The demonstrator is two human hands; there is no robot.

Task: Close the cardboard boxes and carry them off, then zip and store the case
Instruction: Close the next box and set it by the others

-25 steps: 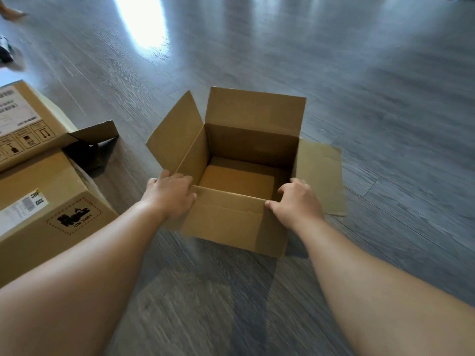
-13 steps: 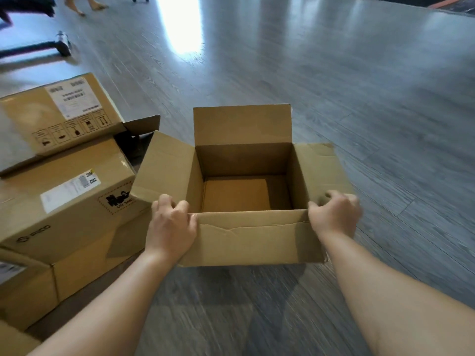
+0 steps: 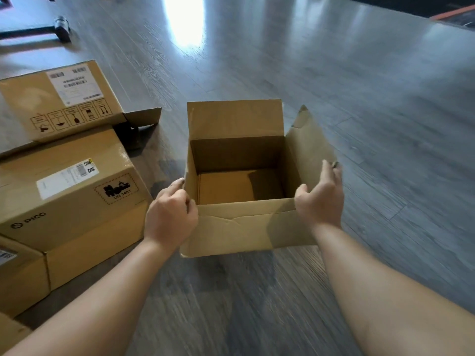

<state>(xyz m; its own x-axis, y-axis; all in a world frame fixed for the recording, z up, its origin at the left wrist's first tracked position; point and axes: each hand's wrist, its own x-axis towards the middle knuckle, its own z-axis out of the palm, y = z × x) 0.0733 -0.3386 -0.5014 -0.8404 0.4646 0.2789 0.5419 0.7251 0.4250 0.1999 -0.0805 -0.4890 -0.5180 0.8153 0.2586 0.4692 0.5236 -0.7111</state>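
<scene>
An open, empty cardboard box (image 3: 246, 224) stands on the grey wood floor in the middle of the head view. Its far flap (image 3: 235, 118) is upright. My right hand (image 3: 321, 199) lies against the raised right flap (image 3: 308, 147), fingers straight along its outer side and thumb on the inner side. My left hand (image 3: 171, 214) is at the near left corner, where curled fingers pinch the top of the left wall. The left flap cannot be made out. No case is in view.
Three closed cardboard boxes crowd the left: a PICO box (image 3: 64, 201), a flat labelled box (image 3: 59, 98) behind it, and another (image 3: 18, 276) at the lower left edge. A chair base with a caster (image 3: 61, 27) is at the top left. Bare floor extends right.
The right flap, flat on the floor before, now stands raised against my right hand. The left flap that spread outward is out of sight. My view has shifted and shows more of the left boxes.
</scene>
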